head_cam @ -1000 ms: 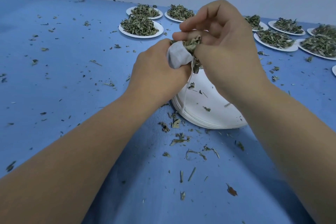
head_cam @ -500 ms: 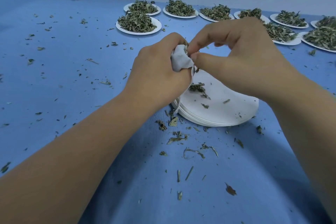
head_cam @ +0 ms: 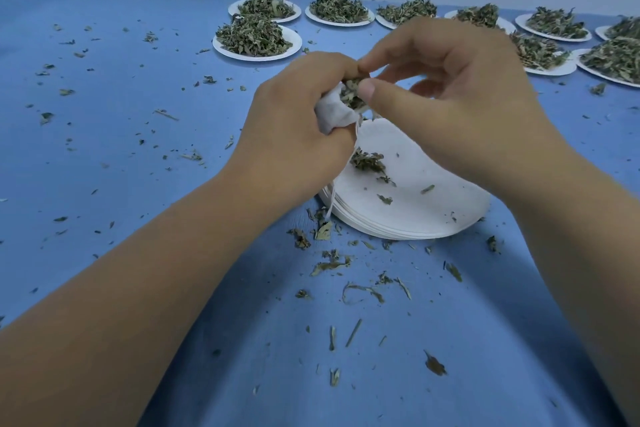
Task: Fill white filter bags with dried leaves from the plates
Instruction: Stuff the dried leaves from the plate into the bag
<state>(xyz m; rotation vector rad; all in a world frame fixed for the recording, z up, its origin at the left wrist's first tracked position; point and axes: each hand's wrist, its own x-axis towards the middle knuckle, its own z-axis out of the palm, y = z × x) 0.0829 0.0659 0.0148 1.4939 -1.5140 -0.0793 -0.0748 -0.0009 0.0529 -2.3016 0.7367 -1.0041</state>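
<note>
Leaf scraps (head_cam: 330, 265) all over bench (head_cam: 104, 156); white plate stack (head_cam: 426, 218) just below left grip (head_cam: 294, 125) and right grip (head_cam: 460, 104), few bits on it. Loaded plates (head_cam: 221, 47) beyond. Left grip clamped on filter bag (head_cam: 333, 114), right grip pinching dried leaves (head_cam: 351, 96) at its mouth

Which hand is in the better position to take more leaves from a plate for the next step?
Probably the right hand: its fingers only pinch dried leaves at the mouth of the filter bag, and several plates lie just beyond it. The left hand grips the bag and must hold it.
</note>
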